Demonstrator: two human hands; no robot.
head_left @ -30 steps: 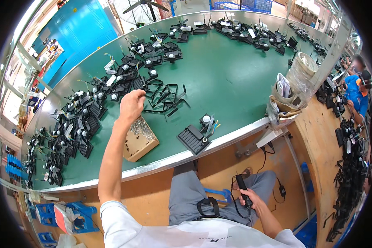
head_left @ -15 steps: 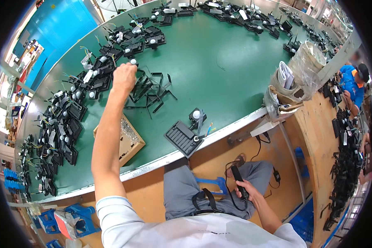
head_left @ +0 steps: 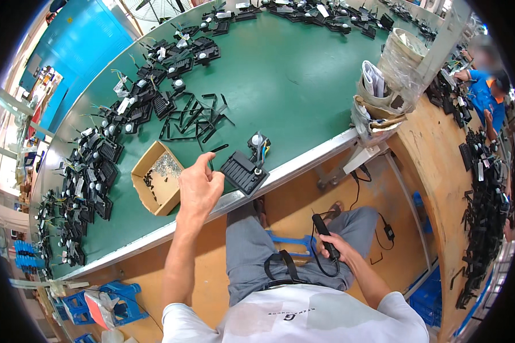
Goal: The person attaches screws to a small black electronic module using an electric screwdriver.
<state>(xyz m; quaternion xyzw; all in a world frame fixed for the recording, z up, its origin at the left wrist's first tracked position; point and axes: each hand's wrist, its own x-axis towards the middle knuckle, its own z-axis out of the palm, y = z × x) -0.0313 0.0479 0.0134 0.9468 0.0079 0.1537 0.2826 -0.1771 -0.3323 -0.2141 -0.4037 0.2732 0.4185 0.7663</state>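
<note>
My left hand is over the near edge of the green table, fingers pinched on a thin black metal bracket. Just right of it lies a black finned floodlight with a white round sensor and coloured wires. My right hand rests by my right thigh, wrapped round a corded black electric screwdriver whose tip points up and away. Left of my left hand stands an open cardboard box of small screws. Beyond it, more black brackets lie in a loose pile.
Rows of similar floodlights line the table's left and far sides. Wrapped containers holding papers stand at the right edge by a metal post. A wooden bench with black parts runs along the right, where a co-worker in blue works.
My left hand has come back from the bracket pile toward the floodlight, bringing one bracket. The screwdriver in my right hand has shifted slightly left and up.
</note>
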